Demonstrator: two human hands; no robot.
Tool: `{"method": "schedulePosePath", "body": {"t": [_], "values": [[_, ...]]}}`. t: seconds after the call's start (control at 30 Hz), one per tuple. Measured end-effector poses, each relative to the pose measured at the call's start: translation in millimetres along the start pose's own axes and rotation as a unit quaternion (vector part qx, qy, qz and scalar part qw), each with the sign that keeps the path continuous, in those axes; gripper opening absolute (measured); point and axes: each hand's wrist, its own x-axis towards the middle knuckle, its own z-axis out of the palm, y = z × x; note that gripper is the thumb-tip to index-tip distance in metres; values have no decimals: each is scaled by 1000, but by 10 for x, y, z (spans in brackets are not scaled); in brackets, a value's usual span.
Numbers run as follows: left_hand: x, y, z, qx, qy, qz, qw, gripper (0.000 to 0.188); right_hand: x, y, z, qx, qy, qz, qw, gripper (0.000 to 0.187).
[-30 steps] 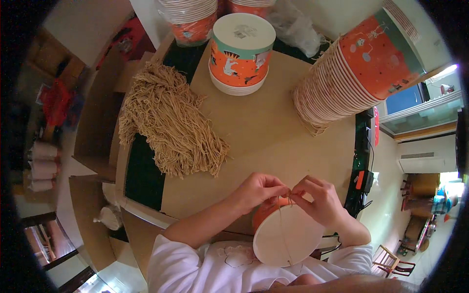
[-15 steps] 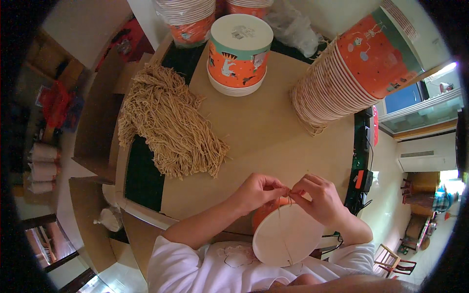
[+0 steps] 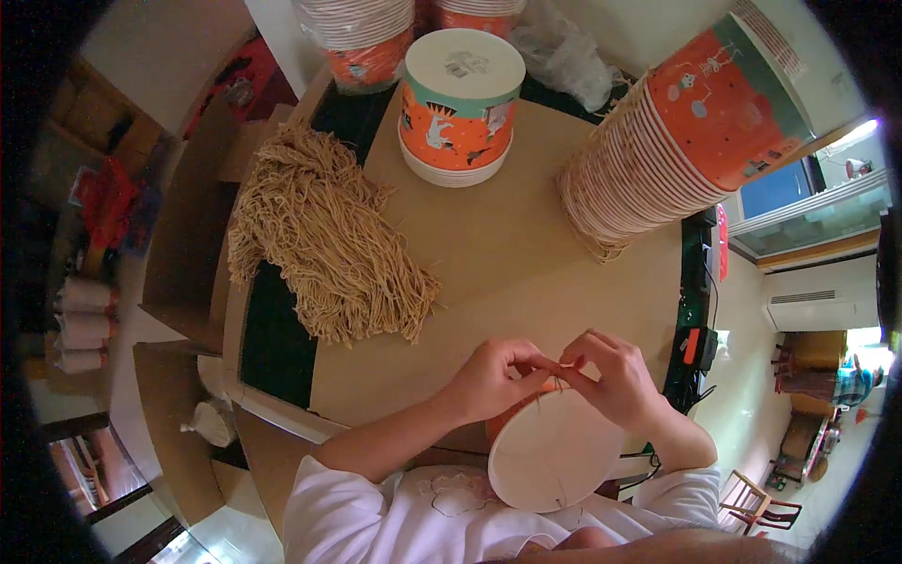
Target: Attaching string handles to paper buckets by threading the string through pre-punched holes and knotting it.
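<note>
An orange paper bucket is tipped against my white shirt, its pale open mouth facing me. At its far rim, my left hand pinches a thin twine cord between thumb and fingertips. My right hand is closed on the same cord, its fingertips almost meeting the left ones. Part of the cord hangs across the bucket's mouth. The exact loop or knot between the fingers is too small to make out.
Left on the cardboard-covered table lies a thick bundle of tan cords. Behind it stands an upturned orange-and-green bucket. A tall nested bucket stack leans at right, cords along its rims. A power strip edges the table.
Both hands stay at the bucket's rim, fingers shifting slightly around the cord. The cord across the mouth has slackened and is harder to see.
</note>
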Motion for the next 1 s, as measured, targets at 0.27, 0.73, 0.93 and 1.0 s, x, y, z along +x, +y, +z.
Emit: {"method": "schedulePosePath", "body": {"t": [0.27, 0.73, 0.93, 1.0], "values": [[45, -164, -8, -52, -8, -47, 998, 14, 24, 139, -13, -3, -17, -115, 993, 11], [104, -211, -58, -88, -44, -141, 985, 17, 116, 256, -63, 35, -58, -170, 983, 13], [96, -225, -60, -209, -51, -178, 960, 18, 133, 314, -86, 47, -67, -202, 976, 13], [104, -195, -62, -169, -54, -172, 969, 18, 131, 367, -73, 49, -71, -206, 975, 12]]}}
